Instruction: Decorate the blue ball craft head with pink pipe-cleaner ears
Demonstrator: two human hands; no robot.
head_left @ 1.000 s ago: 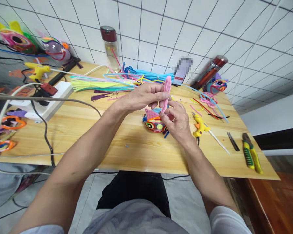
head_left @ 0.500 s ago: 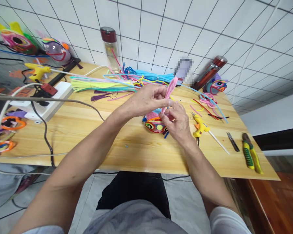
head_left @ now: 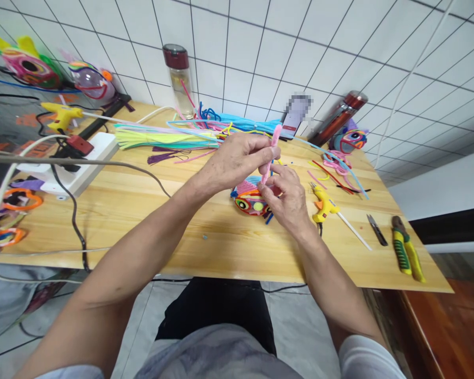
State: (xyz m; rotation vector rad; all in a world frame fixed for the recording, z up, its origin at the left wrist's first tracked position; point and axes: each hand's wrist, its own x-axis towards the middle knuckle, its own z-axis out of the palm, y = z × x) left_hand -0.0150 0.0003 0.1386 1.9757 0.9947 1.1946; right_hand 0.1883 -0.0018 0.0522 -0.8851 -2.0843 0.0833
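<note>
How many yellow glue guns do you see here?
2: the right glue gun lies beside the right hand; the left glue gun is beyond the white power strip. Others may be hidden.

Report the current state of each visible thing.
Left hand: pinching
Right hand: pinching
Pink chenille piece: held by both hands
Fish craft: partly hidden
Glass bottle: capped
Red flask: capped
Phone: lit, propped up
Power strip: red plug inserted
Right glue gun: glue stick inserted
Pliers: lying flat
</note>
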